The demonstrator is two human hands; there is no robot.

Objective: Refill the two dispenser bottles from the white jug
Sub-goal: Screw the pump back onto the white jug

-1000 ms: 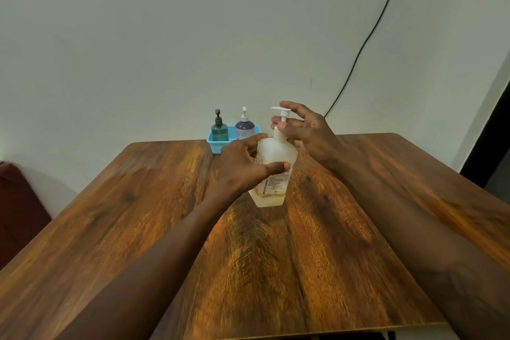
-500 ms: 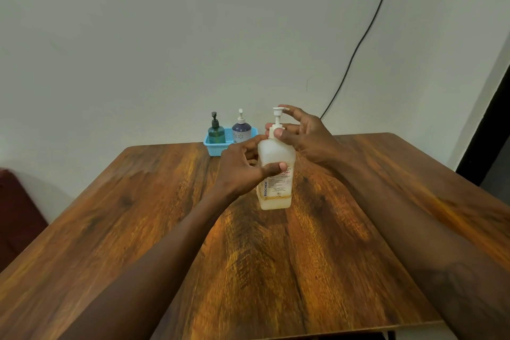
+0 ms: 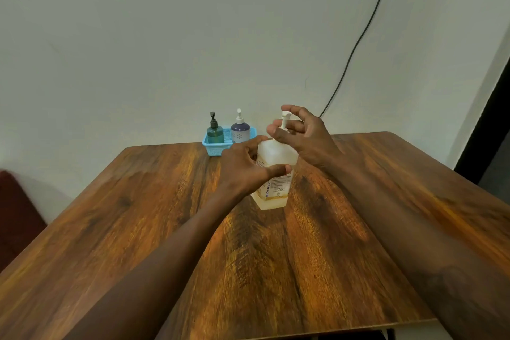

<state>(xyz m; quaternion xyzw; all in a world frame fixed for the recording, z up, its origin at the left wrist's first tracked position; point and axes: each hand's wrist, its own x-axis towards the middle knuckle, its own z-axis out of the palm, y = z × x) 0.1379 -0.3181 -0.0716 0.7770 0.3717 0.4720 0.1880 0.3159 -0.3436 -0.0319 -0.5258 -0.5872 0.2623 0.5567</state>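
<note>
Opening step: the left hand [image 3: 245,165] wraps the body of the white jug [image 3: 276,174] and steadies it, while the right hand [image 3: 300,135] pinches the pump top [image 3: 284,119] at its neck, probably to unscrew it.
Jug position: standing on the counter [image 3: 165,215], mid-width and toward the far side, slightly tilted; only a shallow pale layer of liquid shows at its base.
Dispenser bottles: green bottle [image 3: 214,130] and purple bottle [image 3: 240,130] stand upright in a blue basket [image 3: 218,150] at the far edge against the wall, both untouched (pumps on).
Next move: likely twisting the pump free and lifting it out without dripping, then fetching a bottle.
Room: broad bare wood in front and on both sides; the basket sits just behind the left hand.
Edge risk: a cable [image 3: 358,41] hangs down the wall behind.
</note>
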